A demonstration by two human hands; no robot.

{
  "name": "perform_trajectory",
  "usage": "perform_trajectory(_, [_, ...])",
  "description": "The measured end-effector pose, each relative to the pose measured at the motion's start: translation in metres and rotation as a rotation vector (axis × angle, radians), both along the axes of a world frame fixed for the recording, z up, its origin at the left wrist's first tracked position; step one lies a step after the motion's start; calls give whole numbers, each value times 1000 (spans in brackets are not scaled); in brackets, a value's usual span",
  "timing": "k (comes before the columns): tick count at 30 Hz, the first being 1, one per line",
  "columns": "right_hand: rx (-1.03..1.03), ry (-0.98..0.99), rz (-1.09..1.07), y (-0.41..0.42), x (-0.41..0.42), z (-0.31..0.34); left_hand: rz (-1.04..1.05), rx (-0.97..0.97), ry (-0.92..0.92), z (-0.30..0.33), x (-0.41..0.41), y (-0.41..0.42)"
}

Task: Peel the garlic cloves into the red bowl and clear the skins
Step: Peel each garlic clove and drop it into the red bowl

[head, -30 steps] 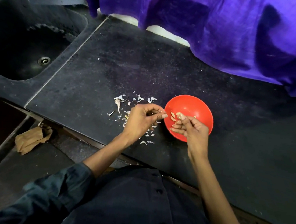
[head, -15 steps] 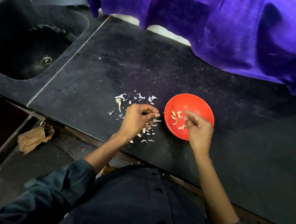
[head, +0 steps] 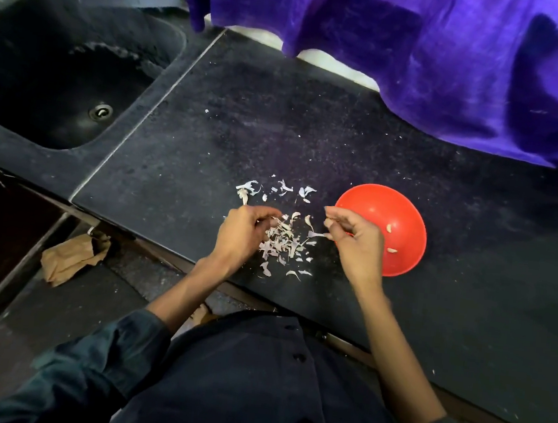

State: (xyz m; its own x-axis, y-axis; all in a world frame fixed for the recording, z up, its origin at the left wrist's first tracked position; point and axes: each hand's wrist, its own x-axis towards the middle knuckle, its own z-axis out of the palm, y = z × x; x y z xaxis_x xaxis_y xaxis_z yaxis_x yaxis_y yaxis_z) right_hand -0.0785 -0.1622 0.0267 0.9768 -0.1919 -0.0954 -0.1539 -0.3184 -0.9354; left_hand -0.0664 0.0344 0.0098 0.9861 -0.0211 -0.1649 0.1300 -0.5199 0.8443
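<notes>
The red bowl [head: 407, 221] stands on the dark counter with a few peeled garlic cloves [head: 392, 250] inside. A pile of pale garlic skins [head: 284, 243] lies just left of the bowl. My left hand [head: 240, 235] is at the pile's left edge, its fingers curled down onto the skins and pinching some. My right hand [head: 353, 243] hovers between the pile and the bowl and covers the bowl's left rim. Its curled fingers pinch a thin strip of skin [head: 317, 235] that hangs toward the pile.
More skin scraps [head: 281, 188] are scattered beyond the pile. A black sink [head: 60, 85] is sunk into the counter [head: 211, 118] at the far left. Purple cloth [head: 425, 54] hangs over the counter's back edge. A crumpled brown paper bag [head: 71, 255] lies on the floor below.
My right hand has come left out of the bowl and now holds a skin strip beside the pile. My left hand has dropped onto the skins.
</notes>
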Motion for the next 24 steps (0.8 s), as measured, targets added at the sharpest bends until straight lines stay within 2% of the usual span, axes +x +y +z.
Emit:
perform_trajectory(5, [-56, 45, 87, 23, 12, -5, 7, 169, 21, -2, 4, 23])
perform_trajectory(9, [-333, 29, 152, 36, 21, -11, 5, 154, 32, -7, 12, 41])
perform_trajectory(12, [-586, 107, 220, 45, 27, -13, -27, 165, 28, -9, 16, 49])
perform_trajectory(18, [-874, 246, 213, 65, 25, -24, -87, 186, 51, -15, 21, 56])
perform_trajectory(20, [-910, 251, 204, 69, 25, -28, -110, 194, 51, -16, 21, 55])
perform_trajectory(24, [-853, 148, 191, 70, 23, -35, -146, 190, 33, -18, 22, 52])
